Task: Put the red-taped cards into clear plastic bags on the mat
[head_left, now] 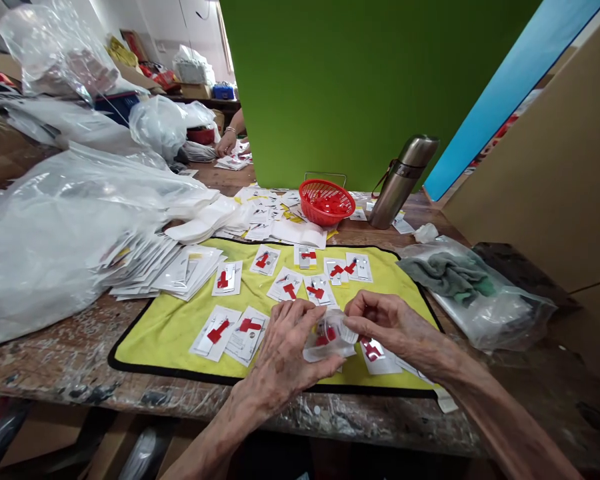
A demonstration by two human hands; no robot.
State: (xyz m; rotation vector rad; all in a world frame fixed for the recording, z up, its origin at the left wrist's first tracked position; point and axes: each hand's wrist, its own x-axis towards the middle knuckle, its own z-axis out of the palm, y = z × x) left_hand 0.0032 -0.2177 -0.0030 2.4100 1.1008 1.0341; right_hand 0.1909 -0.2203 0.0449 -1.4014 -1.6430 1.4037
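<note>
Over the near edge of a yellow mat, my left hand and my right hand both grip one small clear packet with a red piece inside. The left fingers pinch its left side, the right fingers its right end. Several white cards with red clips lie spread on the mat ahead of my hands, and another card lies under my right wrist.
A stack of packed cards and big clear plastic bags fill the left. A red basket and a steel flask stand by the green board. A bagged grey cloth lies right. Another person's hand works far back.
</note>
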